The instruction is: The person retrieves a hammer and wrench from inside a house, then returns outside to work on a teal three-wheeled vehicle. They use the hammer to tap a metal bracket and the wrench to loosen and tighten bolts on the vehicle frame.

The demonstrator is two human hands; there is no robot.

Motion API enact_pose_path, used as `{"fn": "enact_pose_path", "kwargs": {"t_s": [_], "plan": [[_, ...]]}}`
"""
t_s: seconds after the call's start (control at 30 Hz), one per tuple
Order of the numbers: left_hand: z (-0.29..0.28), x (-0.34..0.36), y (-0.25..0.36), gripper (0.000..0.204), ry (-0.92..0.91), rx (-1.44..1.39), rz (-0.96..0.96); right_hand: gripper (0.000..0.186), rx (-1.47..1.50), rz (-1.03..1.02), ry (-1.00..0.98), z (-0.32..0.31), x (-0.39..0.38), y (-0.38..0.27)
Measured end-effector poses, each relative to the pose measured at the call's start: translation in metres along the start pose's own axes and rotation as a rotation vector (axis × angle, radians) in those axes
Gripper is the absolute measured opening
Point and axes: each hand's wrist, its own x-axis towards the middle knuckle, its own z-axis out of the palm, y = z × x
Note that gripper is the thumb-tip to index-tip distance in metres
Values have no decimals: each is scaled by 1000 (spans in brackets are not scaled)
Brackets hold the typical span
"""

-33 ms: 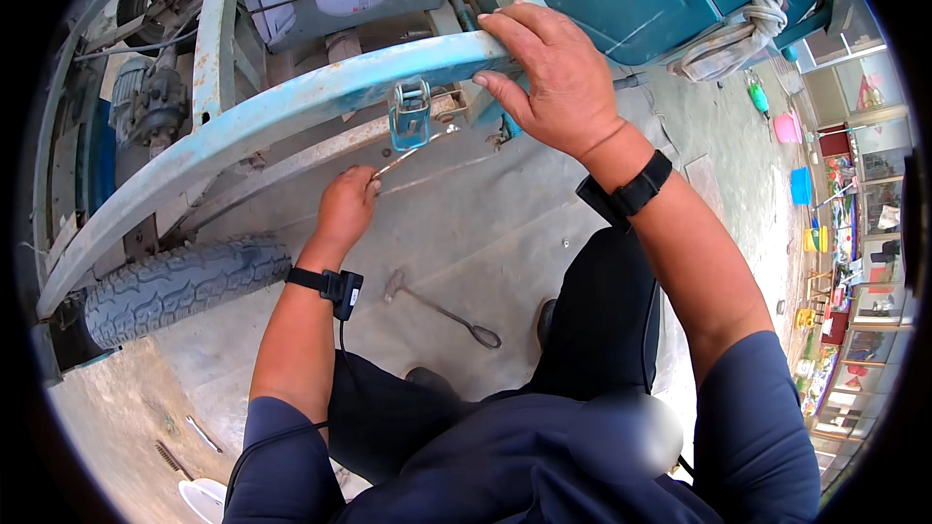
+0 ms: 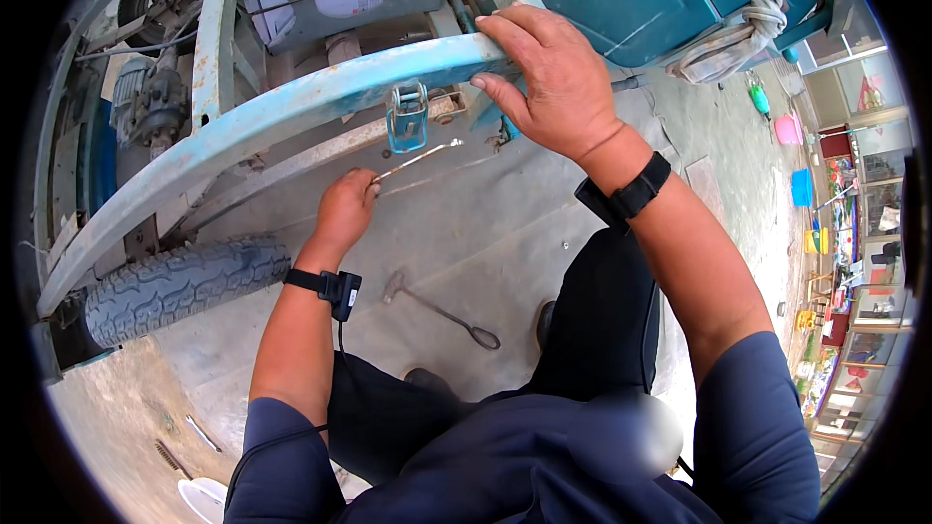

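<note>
Dusty black rubber tyre (image 2: 189, 289) with chunky tread: left side of the frame, under the curved rail's left end.
Grey metal motor (image 2: 146, 95): upper left.
Light-blue, rust-flecked curved metal rail (image 2: 291, 103): sweeps from lower left up to upper centre.
Left hand (image 2: 347, 204): left of centre, below the rail, fingers closed around 1 end of a slim silver metal rod-shaped tool (image 2: 416, 161).
Tool: near centre, slanting up and right to a small head just below the latch.
Blue metal latch with a wire loop (image 2: 408, 118): upper centre, hanging from the rail.
Brown-grey metal hammer-like tool with a looped handle (image 2: 442, 311): centre, flat on the grey floor (image 2: 495, 243).
Right hand (image 2: 558, 82): upper centre-right, laid over the rail, thumb spread from the fingers.
Beige bundled rope (image 2: 728, 53): upper right.
</note>
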Motion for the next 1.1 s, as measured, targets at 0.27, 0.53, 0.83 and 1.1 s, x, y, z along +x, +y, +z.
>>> {"fn": "enact_pose_path", "kwargs": {"t_s": [0.27, 0.53, 0.83, 1.1], "plan": [[-29, -7, 46, 15, 30, -8, -69, 47, 24, -19, 62, 4, -4, 6], [-65, -15, 86, 22, 85, 211, -68, 43, 86, -3, 117, 5, -6, 8], [-63, 1, 109, 23, 74, 353, -115, 41, 142, 17, 182, 12, -10, 11], [-65, 9, 118, 11, 110, 520, -131, 40, 160, 5, 215, 15, -11, 14]]}}
